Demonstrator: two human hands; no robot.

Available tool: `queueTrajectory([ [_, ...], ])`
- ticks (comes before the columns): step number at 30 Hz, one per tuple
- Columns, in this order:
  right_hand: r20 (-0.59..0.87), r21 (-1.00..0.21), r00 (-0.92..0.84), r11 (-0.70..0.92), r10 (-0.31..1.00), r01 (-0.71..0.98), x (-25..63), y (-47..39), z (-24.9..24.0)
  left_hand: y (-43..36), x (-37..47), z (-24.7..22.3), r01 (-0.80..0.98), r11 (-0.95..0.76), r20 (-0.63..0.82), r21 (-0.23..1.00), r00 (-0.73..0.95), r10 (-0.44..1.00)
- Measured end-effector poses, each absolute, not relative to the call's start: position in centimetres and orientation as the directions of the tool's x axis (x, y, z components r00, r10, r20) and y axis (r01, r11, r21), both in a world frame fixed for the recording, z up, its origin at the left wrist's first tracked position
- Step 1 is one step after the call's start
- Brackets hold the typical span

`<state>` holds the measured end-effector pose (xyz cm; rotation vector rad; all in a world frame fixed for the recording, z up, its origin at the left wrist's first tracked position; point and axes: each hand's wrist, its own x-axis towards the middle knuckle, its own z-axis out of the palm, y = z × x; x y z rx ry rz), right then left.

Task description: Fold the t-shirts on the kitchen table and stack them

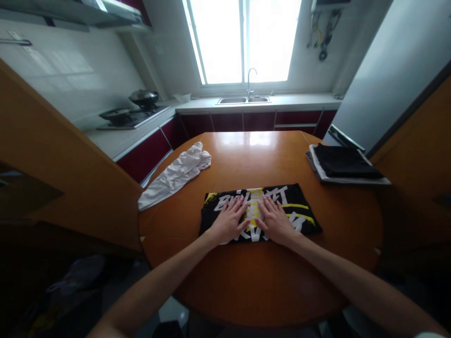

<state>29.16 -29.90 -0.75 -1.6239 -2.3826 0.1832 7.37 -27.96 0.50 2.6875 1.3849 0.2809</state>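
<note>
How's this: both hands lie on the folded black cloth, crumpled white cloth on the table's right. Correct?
Wrong side: the head view shows the crumpled white cloth on the left of the table. The left hand and right hand do lie on the folded black cloth.

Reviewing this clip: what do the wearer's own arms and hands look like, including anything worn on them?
The left hand and right hand are ungloved, with no rings, watch or bracelet that I can make out. The left forearm and right forearm are bare. A pale edge at the bottom right corner may be a sleeve.
</note>
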Motion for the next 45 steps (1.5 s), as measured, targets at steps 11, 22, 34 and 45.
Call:
queueTrajectory([
  [11, 0.078, -0.268, -0.359, 0.367, 0.930, 0.891, 29.0, -29.5, -0.2, -28.5, 7.9, 1.4, 0.767, -0.611, 0.044, 0.194, 0.615, 0.787],
  [22, 0.124, -0.264, -0.183, 0.211, 0.975, 0.941, 31.3, -23.6, -1.2, -22.5, 10.1, -0.6, 0.870, -0.473, 0.117, 0.138, 0.460, 0.880],
  [34, 0.083, -0.214, -0.003, 0.021, 0.997, 0.977, 36.7, -22.0, -1.3, -22.5, 9.9, 0.0, 0.883, -0.449, 0.078, 0.135, 0.442, 0.893],
  [45, 0.133, -0.354, 0.124, -0.070, 0.983, 0.933, 37.4, -21.5, -1.0, -22.2, 9.7, 0.2, 0.870, -0.458, 0.211, 0.183, 0.420, 0.883],
])
